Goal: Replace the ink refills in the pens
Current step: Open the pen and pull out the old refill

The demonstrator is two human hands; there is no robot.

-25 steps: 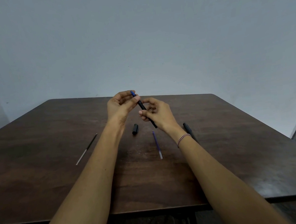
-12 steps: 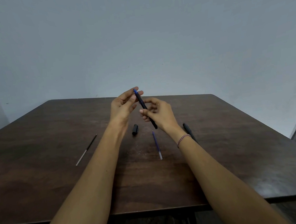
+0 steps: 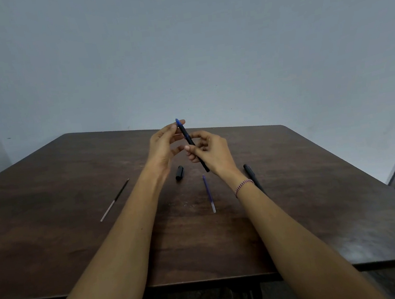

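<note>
A black pen barrel [image 3: 188, 137] with a blue refill tip sticking out of its top is held tilted above the table. My right hand [image 3: 210, 151] grips its lower half. My left hand [image 3: 164, 144] pinches the blue tip between thumb and fingers. On the table below lie a black pen cap [image 3: 179, 173], a loose blue refill [image 3: 208, 193] and, far left, a black refill [image 3: 114, 200]. A second black pen [image 3: 251, 174] lies behind my right wrist, partly hidden.
The dark brown wooden table [image 3: 80, 247] fills the lower view, its near edge just under my forearms. A plain grey wall stands behind it. A dark doorway and floor show at the far right.
Both hands have raised the pen a little and tipped it more upright. My left fingers have slid up to the blue tip. The items on the table have not moved.
</note>
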